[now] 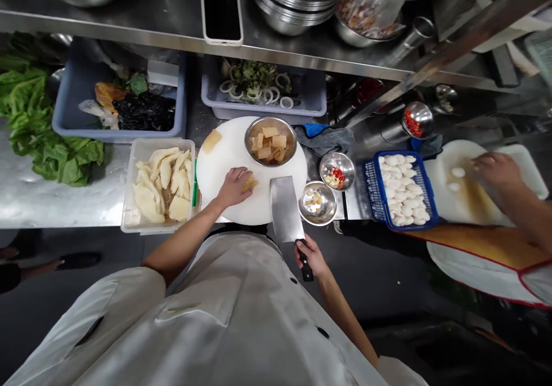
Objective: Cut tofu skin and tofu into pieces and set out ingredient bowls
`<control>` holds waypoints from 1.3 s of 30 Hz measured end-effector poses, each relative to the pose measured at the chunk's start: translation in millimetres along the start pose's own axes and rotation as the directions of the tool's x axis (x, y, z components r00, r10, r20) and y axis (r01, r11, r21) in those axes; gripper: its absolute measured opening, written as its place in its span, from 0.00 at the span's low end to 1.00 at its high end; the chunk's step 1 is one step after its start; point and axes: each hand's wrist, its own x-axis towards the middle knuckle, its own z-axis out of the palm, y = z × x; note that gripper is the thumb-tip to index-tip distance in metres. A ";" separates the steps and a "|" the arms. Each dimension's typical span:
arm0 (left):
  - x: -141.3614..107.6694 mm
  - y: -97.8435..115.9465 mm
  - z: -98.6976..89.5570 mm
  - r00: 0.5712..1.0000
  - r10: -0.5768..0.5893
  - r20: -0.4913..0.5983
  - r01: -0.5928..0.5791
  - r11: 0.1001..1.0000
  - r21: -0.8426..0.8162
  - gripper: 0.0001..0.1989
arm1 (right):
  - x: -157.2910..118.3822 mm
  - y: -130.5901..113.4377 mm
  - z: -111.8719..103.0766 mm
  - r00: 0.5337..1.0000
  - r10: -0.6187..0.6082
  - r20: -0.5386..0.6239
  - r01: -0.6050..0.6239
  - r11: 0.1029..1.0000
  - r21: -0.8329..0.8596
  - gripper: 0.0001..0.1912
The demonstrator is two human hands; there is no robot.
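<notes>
On the round white cutting board [215,173], my left hand [235,187] rests with its fingers on some small yellowish pieces [250,183]. My right hand [311,256] is wrapped round the black handle of a cleaver [285,209], whose broad blade lies over the board's right front edge. A steel bowl [270,141] of pale brown square pieces stands at the back of the board. One more yellowish piece [211,141] lies at the board's back left.
Left of the board stands a plastic tub [126,202] of pale chunks. Small steel bowls [318,203] sit at the right, then a blue basket [432,202] of white items. A co-worker's hand [498,170] is at the far right. A steel shelf [129,29] crosses behind.
</notes>
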 end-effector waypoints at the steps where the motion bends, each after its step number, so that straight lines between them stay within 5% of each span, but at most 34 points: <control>1: 4.8 3.2 5.0 1.000 0.001 -0.001 -0.001 1.000 0.007 0.23 | 6.9 3.7 10.7 1.000 0.010 0.006 -0.011 0.999 0.051 0.27; 6: 8.1 9.1 18.4 0.992 -0.053 -0.118 0.050 0.998 -0.030 0.15 | 54.6 -5.7 78.7 0.980 -0.038 0.193 0.002 0.983 0.185 0.28; 9: 10.3 15.6 19.3 0.971 -0.081 -0.225 0.070 0.996 -0.055 0.11 | 58.3 -15.0 93.1 0.956 -0.120 0.267 0.062 0.974 0.216 0.25; 12: 18.9 47.3 29.9 0.973 -0.042 -0.228 0.028 0.998 -0.062 0.08 | 30.3 -13.4 79.9 0.972 -0.151 0.178 0.110 0.969 0.223 0.22; 16: 43.3 125.5 74.1 0.988 0.146 -0.042 -0.149 0.983 -0.104 0.08 | -26.2 1.7 42.5 0.989 -0.112 -0.092 0.133 0.957 0.259 0.20; 20: 85.6 196.1 134.2 0.937 0.332 0.110 -0.310 0.934 -0.178 0.07 | -71.1 18.6 12.2 0.943 -0.052 -0.329 0.156 0.942 0.296 0.22; 24: 116.8 216.9 161.2 0.874 0.417 0.249 -0.390 0.908 -0.155 0.06 | -102.1 35.3 -3.2 0.858 -0.011 -0.514 0.167 0.952 0.257 0.22; 27: 111.1 187.8 136.5 0.843 0.484 0.235 -0.462 0.875 -0.148 0.09 | -117.5 42.9 -15.7 0.821 -0.031 -0.570 0.163 0.970 0.182 0.22; 30: 88.3 119.0 74.3 0.869 0.464 0.172 -0.454 0.886 -0.095 0.10 | -122.1 36.7 -36.4 0.862 -0.092 -0.498 0.110 0.994 0.007 0.21; 33: 75.5 32.9 -6.2 0.991 0.137 0.001 -0.135 0.982 0.131 0.09 | -107.0 9.5 -56.4 0.934 -0.208 -0.291 0.094 0.927 -0.363 0.16; 34: 76.8 6.7 -31.7 0.996 -0.011 -0.087 0.030 0.974 0.223 0.08 | -96.7 -3.8 -59.3 0.948 -0.253 -0.191 0.132 0.862 -0.490 0.14; 36: 86.9 -35.4 -72.8 0.951 -0.231 -0.204 0.293 0.885 0.363 0.10 | -70.0 -33.4 -56.0 0.952 -0.306 0.025 0.242 0.697 -0.675 0.11; 39: 106.1 -68.8 -100.2 0.902 -0.424 -0.079 0.411 0.791 0.454 0.26 | -24.7 -72.0 -31.8 0.938 -0.260 0.229 0.331 0.480 -0.813 0.09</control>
